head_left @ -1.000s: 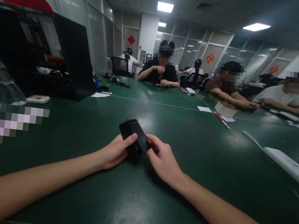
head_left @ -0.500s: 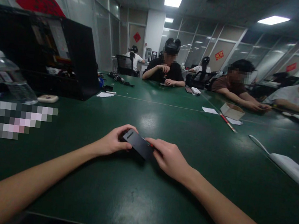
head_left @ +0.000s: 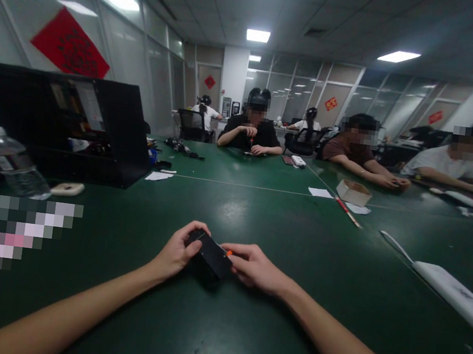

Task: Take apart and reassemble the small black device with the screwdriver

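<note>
My left hand (head_left: 181, 249) is closed around one end of a black rectangular box-shaped device (head_left: 212, 259), thumb on its top face and fingers behind. The device is tilted just above the green table (head_left: 232, 214), its far end slanting down to the right. At that right end, my right hand (head_left: 258, 270) pinches a small orange-ended tool (head_left: 229, 252) between thumb and index finger. Most of this tool is hidden by the fingers and the device, so its exact kind does not show. The tool lies against or close beside the device's edge.
A large open black case (head_left: 125, 134) stands at left beside a plastic bottle (head_left: 20, 165). On the right are a white power strip (head_left: 454, 295), a small open cardboard box (head_left: 353, 193) and a red-and-white stick (head_left: 347, 212). Co-workers (head_left: 253, 130) sit across the table.
The device has rolled in my left hand, showing a darker face instead of the grey slotted one. My right hand stays at its right end. The view has tilted up.
</note>
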Demonstrator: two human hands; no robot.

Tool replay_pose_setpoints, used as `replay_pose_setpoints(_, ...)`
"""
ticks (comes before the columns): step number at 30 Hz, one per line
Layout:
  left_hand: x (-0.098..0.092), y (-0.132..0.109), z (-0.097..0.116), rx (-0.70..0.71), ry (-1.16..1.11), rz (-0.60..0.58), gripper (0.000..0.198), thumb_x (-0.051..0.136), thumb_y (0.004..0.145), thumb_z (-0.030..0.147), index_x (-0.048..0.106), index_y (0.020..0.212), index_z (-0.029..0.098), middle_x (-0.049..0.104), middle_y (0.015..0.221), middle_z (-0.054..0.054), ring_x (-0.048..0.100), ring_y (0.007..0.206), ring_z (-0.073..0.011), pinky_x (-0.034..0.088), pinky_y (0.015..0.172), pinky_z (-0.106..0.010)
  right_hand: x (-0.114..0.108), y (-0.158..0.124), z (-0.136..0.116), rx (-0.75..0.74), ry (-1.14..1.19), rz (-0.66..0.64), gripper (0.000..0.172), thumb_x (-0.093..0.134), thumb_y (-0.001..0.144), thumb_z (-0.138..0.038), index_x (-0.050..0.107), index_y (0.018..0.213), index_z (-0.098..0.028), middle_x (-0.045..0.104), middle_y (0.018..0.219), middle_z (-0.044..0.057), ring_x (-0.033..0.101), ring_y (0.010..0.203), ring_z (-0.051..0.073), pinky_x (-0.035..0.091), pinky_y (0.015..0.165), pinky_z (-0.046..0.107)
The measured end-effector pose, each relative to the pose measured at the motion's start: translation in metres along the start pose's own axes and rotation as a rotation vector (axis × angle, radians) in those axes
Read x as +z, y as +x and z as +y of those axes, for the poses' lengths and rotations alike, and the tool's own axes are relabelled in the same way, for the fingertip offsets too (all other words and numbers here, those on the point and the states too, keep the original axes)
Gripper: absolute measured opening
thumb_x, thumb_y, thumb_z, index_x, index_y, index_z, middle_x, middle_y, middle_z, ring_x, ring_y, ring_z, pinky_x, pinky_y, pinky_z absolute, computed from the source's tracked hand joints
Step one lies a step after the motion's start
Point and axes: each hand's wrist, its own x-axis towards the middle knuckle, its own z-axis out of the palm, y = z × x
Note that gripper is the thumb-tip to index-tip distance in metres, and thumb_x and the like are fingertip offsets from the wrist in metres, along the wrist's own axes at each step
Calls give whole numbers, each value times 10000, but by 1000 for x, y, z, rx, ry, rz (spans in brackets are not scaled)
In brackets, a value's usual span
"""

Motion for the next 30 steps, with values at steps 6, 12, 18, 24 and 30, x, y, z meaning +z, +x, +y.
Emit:
replay_pose_setpoints(6, 4, 16, -14, 20, -14, -12, 461, 607, 812, 604, 579, 999, 183, 614, 901, -49, 573, 779, -193, 436, 710, -270, -15, 8, 15, 73, 202, -38, 596, 688, 826, -491, 561, 1308, -165, 257, 554, -129, 132, 403, 23, 99, 368, 161)
replay_pose_setpoints(12, 5, 19, -22, 34, -2, 44, 442, 585, 830, 596, 579, 986, 182, 608, 893, -50, 567, 788, -198, 429, 730, -285, -13, 13, 16, 93, 197, -16, 586, 651, 861, -500, 537, 1333, -173, 238, 526, -132, 138, 402, 37, 131, 371, 158)
replay_pose_setpoints(18, 0, 16, -22, 3, -9, 4, 541, 698, 728, 625, 584, 1026, 189, 607, 930, -59, 579, 845, -219, 444, 764, -289, -34, 4, 8, -234, -679, 240, 266, 573, 929, -345, 709, 1110, -204, 712, 951, 56, 649, 843, 179, 499, 813, 335)
replay_pose_setpoints(24, -4, 14, -18, -33, 26, -9, 480, 727, 737, 560, 598, 1028, 200, 601, 964, -52, 584, 890, -225, 448, 792, -287, -46, 9, 22, -248, -1049, 554, 326, 483, 942, -249, 633, 1224, -182, 656, 1111, 130, 611, 1000, 262, 486, 886, 439)
replay_pose_setpoints(30, -2, 12, -20, -18, 35, -7, 450, 720, 763, 525, 588, 1045, 200, 606, 957, -50, 584, 873, -219, 447, 767, -279, -25, 5, 20, -408, -1151, 514, 302, 522, 945, -288, 618, 1214, -192, 562, 1275, 149, 511, 1179, 299, 416, 1001, 490)
